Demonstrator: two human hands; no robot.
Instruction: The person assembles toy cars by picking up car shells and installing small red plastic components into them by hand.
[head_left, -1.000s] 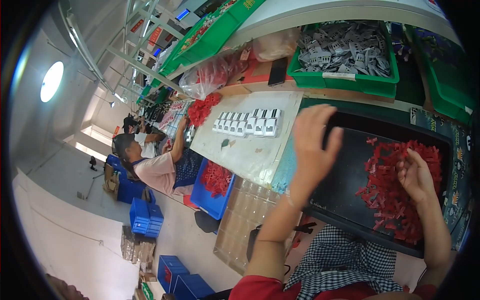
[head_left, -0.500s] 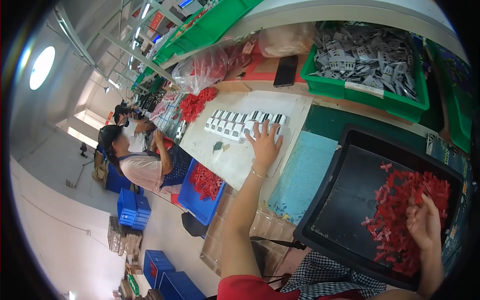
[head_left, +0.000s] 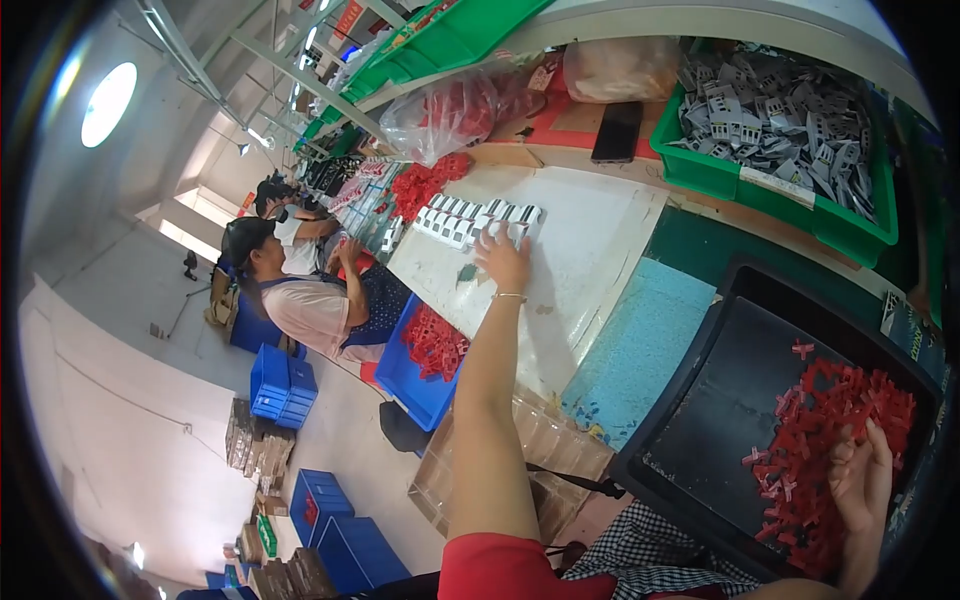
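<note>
My left hand reaches over the pale board, its spread fingers touching the near right end of a row of white parts with dark patches. My right hand is over the pile of red plastic pieces in the black tray; its fingers are curled together, and whatever they hold is too small to make out.
A green bin of grey-white parts stands at the upper right beside a dark phone. Plastic bags and more red pieces lie farther back. A co-worker sits left, near a blue bin.
My left hand has moved left from the black tray to the white parts, which have shifted away along the board. My right hand stays at the red pile. The camera view has swung.
</note>
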